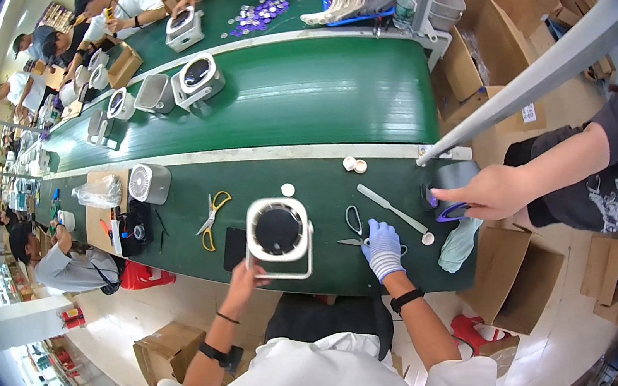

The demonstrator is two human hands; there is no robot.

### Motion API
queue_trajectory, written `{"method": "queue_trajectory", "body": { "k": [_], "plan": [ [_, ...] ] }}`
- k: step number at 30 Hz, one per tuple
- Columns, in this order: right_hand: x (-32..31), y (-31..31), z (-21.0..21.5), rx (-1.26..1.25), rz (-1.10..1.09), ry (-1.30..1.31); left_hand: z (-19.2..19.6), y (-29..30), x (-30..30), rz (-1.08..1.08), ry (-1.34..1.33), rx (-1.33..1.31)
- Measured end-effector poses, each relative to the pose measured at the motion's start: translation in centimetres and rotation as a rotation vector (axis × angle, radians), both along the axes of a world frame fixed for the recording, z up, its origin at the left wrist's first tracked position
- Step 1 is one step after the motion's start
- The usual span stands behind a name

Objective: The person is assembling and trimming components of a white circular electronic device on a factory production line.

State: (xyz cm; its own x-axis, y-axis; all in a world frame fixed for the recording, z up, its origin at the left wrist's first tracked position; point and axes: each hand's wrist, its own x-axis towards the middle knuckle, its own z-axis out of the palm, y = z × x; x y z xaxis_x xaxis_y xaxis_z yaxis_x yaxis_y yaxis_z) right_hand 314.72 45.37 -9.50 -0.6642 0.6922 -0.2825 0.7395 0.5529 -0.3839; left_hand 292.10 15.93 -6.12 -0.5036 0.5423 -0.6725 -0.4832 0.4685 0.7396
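My bare left hand (241, 282) is closed on the lower side of a white fan housing (277, 229) with a round dark opening and a loop stand. The housing is held up over the near edge of the green table. In a blue-and-white glove, my right hand (382, 251) closes over grey-handled scissors (353, 219) on the tabletop, hiding their middle. A dark flat phone-like slab (235, 250) lies by the housing. Yellow-handled scissors (211, 221) lie farther left. Beyond my right hand is a pale, long-handled tool (393, 208).
A green conveyor (322, 93) carries several fan housings. Small white caps (355, 165) lie ahead; a green cloth (460, 246) is at right. A grey post (526, 85) rises there. A person's pointing hand (481, 192) reaches in near purple-handled scissors (451, 212). Cardboard boxes (512, 278) stand on the floor.
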Motion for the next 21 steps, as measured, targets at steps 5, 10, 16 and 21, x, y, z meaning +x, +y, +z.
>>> {"method": "queue_trajectory", "body": {
  "k": [5, 10, 16, 21],
  "plan": [
    [0.1, -1.4, -0.9, -0.082, -0.038, -0.127, -5.1, -2.5, 2.9, 0.019, -0.069, 0.039],
    [1.9, -4.6, -0.6, -0.108, -0.171, 0.081, -6.5, -1.8, 4.3, -0.01, -0.015, 0.235],
    [2.4, -4.8, -1.7, -0.137, -0.402, 0.303, -4.3, -5.7, 2.2, -0.119, 0.331, 0.161],
    [5.0, -0.8, -3.5, 0.329, -0.377, 0.247, -5.3, -6.5, -8.9, 0.211, 0.965, -0.221]
  ]
}}
